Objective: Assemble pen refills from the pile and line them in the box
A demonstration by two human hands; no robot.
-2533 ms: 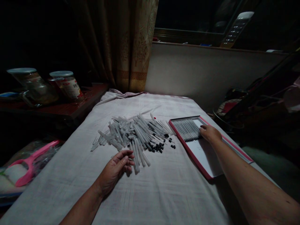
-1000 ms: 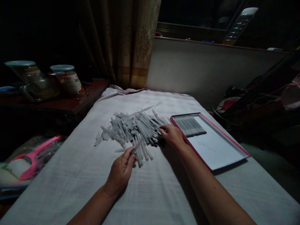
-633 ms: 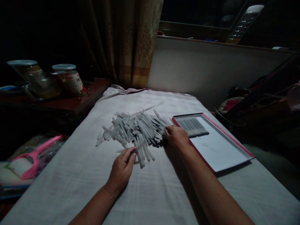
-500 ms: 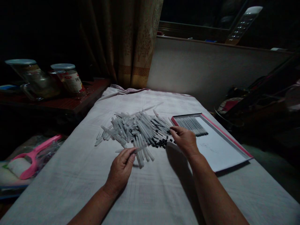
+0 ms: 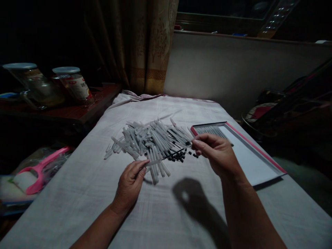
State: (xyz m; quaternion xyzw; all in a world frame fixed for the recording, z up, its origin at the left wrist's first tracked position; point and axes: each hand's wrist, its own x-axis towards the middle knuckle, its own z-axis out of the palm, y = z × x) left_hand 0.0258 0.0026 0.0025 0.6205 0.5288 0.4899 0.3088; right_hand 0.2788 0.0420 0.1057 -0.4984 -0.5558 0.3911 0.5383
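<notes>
My left hand (image 5: 131, 178) pinches a translucent pen barrel (image 5: 155, 162) by its near end, at the front of the pile. A thin dark pen refill (image 5: 173, 153) runs from the barrel's far end up toward my right hand (image 5: 214, 152), whose thumb and fingers close on its other end. I cannot tell how deep the refill's tip sits in the barrel. Between and beyond my hands lies a heap of loose clear barrels (image 5: 135, 138), with black pen caps (image 5: 178, 155) along its right front side. My right hand hides part of a row of pens (image 5: 207, 130) in the box.
A shallow box lid with a red rim (image 5: 259, 148) lies on the right of the white cloth (image 5: 155, 214). At left stand a lidded jar (image 5: 77, 86) and a glass jug (image 5: 43, 91) on a dark table, with a pink-handled item (image 5: 38, 173) below. A curtain (image 5: 147, 48) hangs behind.
My right hand has drawn back from the pile toward me, bringing a refill in line with the barrel. My left hand still holds the barrel, shifted slightly left. The view has tilted a little.
</notes>
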